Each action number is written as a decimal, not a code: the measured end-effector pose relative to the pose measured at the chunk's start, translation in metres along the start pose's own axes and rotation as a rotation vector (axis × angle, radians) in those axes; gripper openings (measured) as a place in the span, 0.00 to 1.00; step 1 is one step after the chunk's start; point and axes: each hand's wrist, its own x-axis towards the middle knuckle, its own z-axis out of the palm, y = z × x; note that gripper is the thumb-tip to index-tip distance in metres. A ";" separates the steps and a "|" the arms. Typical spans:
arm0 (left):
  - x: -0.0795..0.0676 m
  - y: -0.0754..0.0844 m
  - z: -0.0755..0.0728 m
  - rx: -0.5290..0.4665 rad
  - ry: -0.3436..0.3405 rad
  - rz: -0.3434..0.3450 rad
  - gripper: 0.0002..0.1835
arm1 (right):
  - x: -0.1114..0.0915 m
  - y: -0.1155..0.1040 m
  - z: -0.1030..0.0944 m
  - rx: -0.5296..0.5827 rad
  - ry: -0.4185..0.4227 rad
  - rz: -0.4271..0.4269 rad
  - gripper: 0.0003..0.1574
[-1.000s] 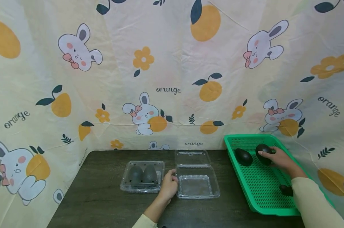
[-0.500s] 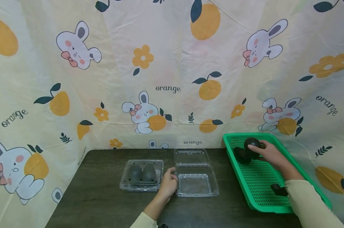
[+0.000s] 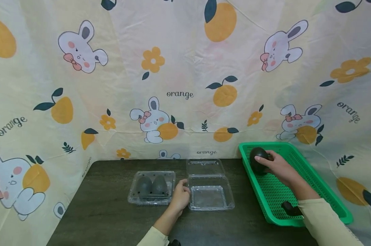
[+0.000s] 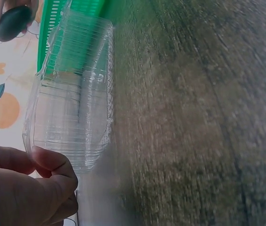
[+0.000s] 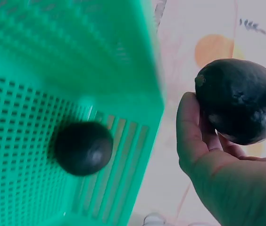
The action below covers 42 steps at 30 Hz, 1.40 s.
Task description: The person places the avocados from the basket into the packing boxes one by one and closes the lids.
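Note:
My right hand (image 3: 282, 167) holds a dark avocado (image 3: 258, 160), raised over the left side of the green basket (image 3: 263, 205). In the right wrist view, fingers and thumb curl round the held avocado (image 5: 239, 101), its stem end showing. A second avocado (image 5: 83, 148) lies on the basket floor; in the head view the held one mostly hides it. My left hand (image 3: 180, 196) pinches the left rim of an open clear plastic clamshell box (image 3: 228, 201), its lid folded back. The left wrist view shows thumb and finger at the rim of this box (image 4: 60, 108).
Left of my left hand stands a closed clear clamshell box (image 3: 134, 198) with two avocados (image 3: 159, 185) inside. A patterned curtain (image 3: 191, 68) hangs behind the dark wooden table (image 3: 105, 212). A small black device (image 3: 291, 209) sits at my right sleeve.
My right hand has lifted the avocado off the basket floor and carried it left, over the other avocado. The left hand stays at the open box's rim.

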 end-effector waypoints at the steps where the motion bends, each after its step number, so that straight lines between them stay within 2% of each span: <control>1: 0.000 0.000 0.000 0.003 0.001 0.000 0.31 | 0.000 -0.002 0.004 0.005 -0.004 -0.005 0.50; 8: 0.001 0.001 -0.002 0.006 0.002 0.011 0.31 | 0.001 -0.010 0.031 0.047 -0.039 -0.027 0.47; 14: -0.001 -0.003 -0.002 0.005 -0.001 0.049 0.30 | 0.002 -0.015 0.054 0.041 -0.049 0.006 0.46; 20: 0.000 -0.002 0.000 0.000 -0.005 -0.013 0.31 | 0.001 -0.023 0.071 0.007 -0.069 0.014 0.45; 25: 0.000 -0.001 -0.001 -0.018 -0.010 -0.013 0.31 | 0.004 -0.026 0.082 -0.010 -0.088 0.009 0.45; 34: 0.002 -0.002 -0.001 -0.025 -0.018 -0.020 0.31 | 0.011 -0.029 0.105 0.069 -0.093 -0.023 0.38; 39: 0.002 -0.002 -0.001 -0.025 -0.016 -0.024 0.31 | 0.012 -0.026 0.124 0.151 -0.137 -0.017 0.36; 42: 0.002 -0.001 -0.001 -0.026 -0.016 -0.019 0.31 | 0.012 -0.023 0.137 0.158 -0.159 0.002 0.35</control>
